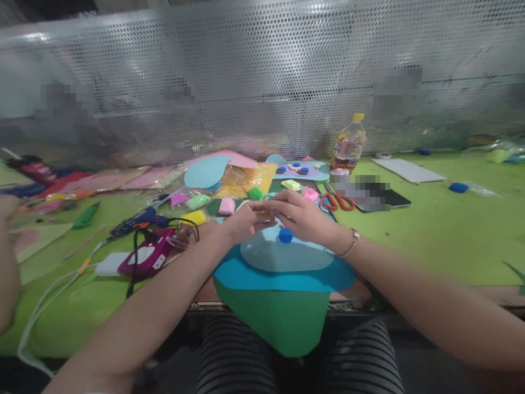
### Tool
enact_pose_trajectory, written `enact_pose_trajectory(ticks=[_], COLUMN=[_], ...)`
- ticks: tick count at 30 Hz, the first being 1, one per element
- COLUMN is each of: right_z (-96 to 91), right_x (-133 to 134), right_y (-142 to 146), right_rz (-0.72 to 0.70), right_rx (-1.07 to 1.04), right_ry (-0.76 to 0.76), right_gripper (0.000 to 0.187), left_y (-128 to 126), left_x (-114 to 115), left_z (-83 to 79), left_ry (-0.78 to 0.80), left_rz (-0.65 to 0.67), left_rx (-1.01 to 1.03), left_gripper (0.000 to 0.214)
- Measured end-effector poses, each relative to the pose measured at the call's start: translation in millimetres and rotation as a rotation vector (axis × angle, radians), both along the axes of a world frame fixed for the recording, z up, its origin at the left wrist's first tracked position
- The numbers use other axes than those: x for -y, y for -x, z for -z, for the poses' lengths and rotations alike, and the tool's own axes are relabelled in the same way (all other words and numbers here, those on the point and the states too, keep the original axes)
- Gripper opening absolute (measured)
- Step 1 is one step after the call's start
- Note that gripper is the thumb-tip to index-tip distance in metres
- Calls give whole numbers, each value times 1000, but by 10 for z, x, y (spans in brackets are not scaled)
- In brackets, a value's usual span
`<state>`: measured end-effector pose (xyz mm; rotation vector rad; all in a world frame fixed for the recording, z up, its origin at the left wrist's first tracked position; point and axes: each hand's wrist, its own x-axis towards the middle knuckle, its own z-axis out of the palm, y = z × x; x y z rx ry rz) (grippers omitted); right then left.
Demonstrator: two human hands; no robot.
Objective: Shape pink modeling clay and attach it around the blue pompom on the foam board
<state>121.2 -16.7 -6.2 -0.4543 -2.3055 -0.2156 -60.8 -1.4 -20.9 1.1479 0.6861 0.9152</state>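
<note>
My left hand (250, 219) and my right hand (301, 213) meet at the fingertips over layered paper cut-outs. Fingers of both are bent and pressed together; whatever lies between them is hidden. Just below the fingers, a flattened blue clay piece (286, 236) sits on a pale blue paper shape (283, 258). That shape rests on a brighter blue paper (283, 280), and a green paper (283, 323) sticks out beneath, over the table edge. Small clay packs, among them a pink one (227, 206) and a yellow one (193, 218), lie beyond and left of my hands.
Left are a glue gun (141, 220), a purple device (153, 257) with cables and another person's arm (7, 262). Red-handled scissors (346, 203), a phone-like dark slab (389, 198) and a bottle (348, 145) stand right. A perforated metal panel (262, 82) closes the back.
</note>
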Motion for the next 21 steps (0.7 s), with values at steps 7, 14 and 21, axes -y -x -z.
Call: enact_pose_trajectory(ticks=[7,14,21], right_z=[22,48,2], right_x=[-21,-48,-186], right_y=[3,-17,-110], right_rz=[7,0,98], right_rx=[-39,-56,-327], right_ry=[20,-17,158], right_gripper=[33,39,26], left_y=[-8,-20,10], left_x=[-10,-15,-61], left_z=[17,-7,25], left_ry=[-24,-98,-401], left_rz=[-4,-90,-274], left_rx=[24,-64,-270], left_gripper=[20,28,29])
